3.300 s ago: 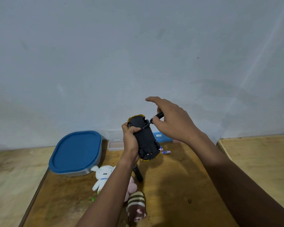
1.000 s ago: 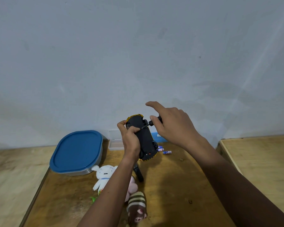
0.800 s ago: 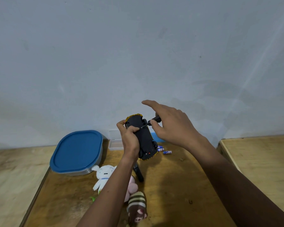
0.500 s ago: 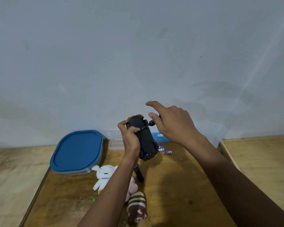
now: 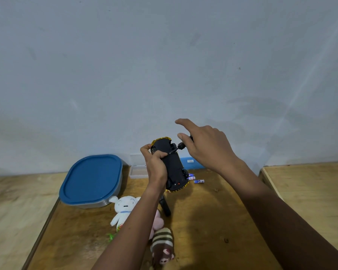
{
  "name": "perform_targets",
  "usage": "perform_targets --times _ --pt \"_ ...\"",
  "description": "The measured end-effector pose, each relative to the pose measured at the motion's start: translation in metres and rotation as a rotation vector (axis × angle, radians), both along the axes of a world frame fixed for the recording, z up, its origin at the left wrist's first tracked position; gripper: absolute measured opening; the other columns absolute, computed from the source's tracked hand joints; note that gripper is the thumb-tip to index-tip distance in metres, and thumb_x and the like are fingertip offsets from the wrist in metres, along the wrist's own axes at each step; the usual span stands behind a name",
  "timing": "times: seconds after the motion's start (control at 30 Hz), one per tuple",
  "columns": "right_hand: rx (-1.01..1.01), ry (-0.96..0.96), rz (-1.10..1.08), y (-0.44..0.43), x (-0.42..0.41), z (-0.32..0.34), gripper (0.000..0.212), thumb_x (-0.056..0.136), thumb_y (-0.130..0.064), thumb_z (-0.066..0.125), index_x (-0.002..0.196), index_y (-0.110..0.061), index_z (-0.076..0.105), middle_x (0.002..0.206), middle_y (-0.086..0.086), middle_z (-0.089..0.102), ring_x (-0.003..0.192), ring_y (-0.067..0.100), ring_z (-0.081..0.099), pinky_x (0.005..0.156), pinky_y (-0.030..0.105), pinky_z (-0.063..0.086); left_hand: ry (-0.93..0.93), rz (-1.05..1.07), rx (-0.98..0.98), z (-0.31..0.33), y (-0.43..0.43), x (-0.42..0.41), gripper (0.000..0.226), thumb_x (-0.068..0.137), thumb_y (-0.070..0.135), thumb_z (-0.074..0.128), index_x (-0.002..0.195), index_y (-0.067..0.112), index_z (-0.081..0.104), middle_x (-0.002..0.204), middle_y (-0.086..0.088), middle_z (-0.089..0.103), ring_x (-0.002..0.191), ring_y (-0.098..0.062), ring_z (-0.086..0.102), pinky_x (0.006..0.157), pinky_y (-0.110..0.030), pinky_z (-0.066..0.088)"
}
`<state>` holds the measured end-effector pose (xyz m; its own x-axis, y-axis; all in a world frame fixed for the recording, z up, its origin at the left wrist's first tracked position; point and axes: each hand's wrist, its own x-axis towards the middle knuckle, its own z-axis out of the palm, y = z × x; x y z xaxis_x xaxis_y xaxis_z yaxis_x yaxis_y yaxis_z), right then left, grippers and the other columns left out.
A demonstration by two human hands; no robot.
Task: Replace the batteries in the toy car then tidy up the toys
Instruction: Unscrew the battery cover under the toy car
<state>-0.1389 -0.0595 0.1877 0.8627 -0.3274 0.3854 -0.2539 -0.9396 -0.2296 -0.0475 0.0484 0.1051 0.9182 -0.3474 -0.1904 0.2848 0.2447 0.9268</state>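
Observation:
My left hand (image 5: 156, 166) grips the toy car (image 5: 172, 165) above the table, its black underside turned toward me and a yellow edge showing at both ends. My right hand (image 5: 205, 148) holds a small black screwdriver (image 5: 179, 147) between thumb and fingers, index finger raised. The screwdriver tip touches the car's underside near its upper end. Small blue and white batteries (image 5: 199, 181) lie on the table just right of the car.
A grey container with a blue lid (image 5: 91, 180) stands at the left. A white plush (image 5: 124, 208), a pink plush (image 5: 158, 221) and a brown striped plush (image 5: 163, 245) lie in front. A black object (image 5: 165, 207) lies below the car. A clear tray (image 5: 138, 171) and blue box (image 5: 189, 162) stand by the wall.
My right hand's fingers have shifted round the screwdriver handle, back and forth, while the tip stays on the car. My left hand and the car have barely moved.

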Motion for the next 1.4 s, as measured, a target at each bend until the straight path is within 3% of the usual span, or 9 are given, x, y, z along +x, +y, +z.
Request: perform_targets --times 0.17,0.3,0.4,0.53,0.67,0.87,1.0,1.2,1.4 --pt "0.207 -0.032 0.110 0.0052 -0.0046 0.0060 0.057 0.093 -0.026 0.050 0.143 -0.048 0.033 0.093 -0.014 0.056 0.088 0.016 0.061 0.073 0.037 0.051 -0.010 -0.001 0.013 0.0022 -0.0005 0.0005 0.036 0.091 -0.001 0.043 0.119 0.019 0.032 0.105 -0.016 0.051 0.074 -0.024 0.058 0.046 -0.028 0.052" --pt "0.114 -0.033 0.062 0.0068 -0.0027 0.0056 0.051 0.094 -0.034 0.045 0.142 -0.046 0.034 0.099 -0.012 0.059 0.089 0.020 0.062 0.076 0.040 0.052 -0.013 -0.006 0.024 0.0017 -0.0018 0.0005 0.035 0.091 0.000 0.043 0.119 0.018 0.033 0.104 -0.017 0.052 0.073 -0.022 0.058 0.046 -0.027 0.052" --pt "-0.018 0.000 -0.029 0.0023 -0.0004 0.0046 0.039 0.103 -0.047 0.034 0.141 -0.040 0.038 0.082 -0.008 0.064 0.084 0.030 0.062 0.070 0.038 0.049 0.006 -0.010 0.017 0.0003 -0.0019 0.0011 0.034 0.090 0.000 0.043 0.116 0.019 0.033 0.106 -0.019 0.053 0.074 -0.025 0.059 0.050 -0.031 0.054" --pt "0.067 -0.009 0.006 0.0016 -0.0001 0.0049 0.041 0.102 -0.035 0.041 0.143 -0.041 0.037 0.071 -0.009 0.054 0.077 0.027 0.058 0.065 0.037 0.047 0.025 -0.010 -0.006 0.0003 -0.0006 0.0020 0.034 0.090 0.000 0.044 0.116 0.020 0.034 0.106 -0.019 0.053 0.075 -0.027 0.060 0.052 -0.034 0.056" --pt "0.182 -0.012 0.112 0.0046 -0.0031 0.0079 0.056 0.093 -0.029 0.051 0.142 -0.049 0.033 0.091 -0.015 0.056 0.089 0.015 0.060 0.074 0.037 0.050 0.009 0.002 0.009 0.0016 0.0005 0.0031 0.034 0.090 0.001 0.044 0.118 0.018 0.034 0.104 -0.016 0.051 0.075 -0.024 0.057 0.049 -0.030 0.053" --pt "0.027 0.017 -0.007 0.0006 0.0002 0.0046 0.043 0.101 -0.054 0.037 0.142 -0.042 0.036 0.084 -0.008 0.070 0.086 0.028 0.063 0.071 0.038 0.051 0.034 -0.023 -0.023 0.0021 0.0007 0.0011 0.034 0.090 0.000 0.043 0.117 0.018 0.033 0.105 -0.018 0.052 0.074 -0.027 0.059 0.047 -0.031 0.053" --pt "0.059 0.020 0.002 0.0006 0.0009 0.0039 0.039 0.103 -0.040 0.040 0.142 -0.042 0.037 0.076 -0.007 0.064 0.080 0.027 0.061 0.068 0.037 0.049 0.053 -0.023 -0.036 0.0005 0.0010 0.0016 0.034 0.091 -0.001 0.042 0.116 0.019 0.033 0.106 -0.020 0.051 0.072 -0.026 0.059 0.047 -0.030 0.054" --pt "0.222 -0.009 0.093 0.0037 -0.0034 0.0062 0.062 0.087 -0.025 0.054 0.141 -0.051 0.035 0.094 -0.015 0.054 0.089 0.012 0.059 0.072 0.034 0.048 0.054 -0.018 -0.028 -0.0011 0.0000 0.0041 0.033 0.091 0.000 0.042 0.116 0.019 0.033 0.104 -0.018 0.051 0.072 -0.023 0.057 0.046 -0.028 0.051" --pt "-0.022 -0.002 -0.040 0.0005 0.0014 0.0009 0.040 0.101 -0.050 0.036 0.140 -0.041 0.040 0.093 -0.007 0.068 0.089 0.029 0.063 0.069 0.037 0.048 0.073 -0.027 -0.073 -0.0005 -0.0016 0.0031 0.029 0.091 0.002 0.041 0.113 0.019 0.035 0.098 -0.015 0.052 0.072 -0.025 0.056 0.054 -0.032 0.053"
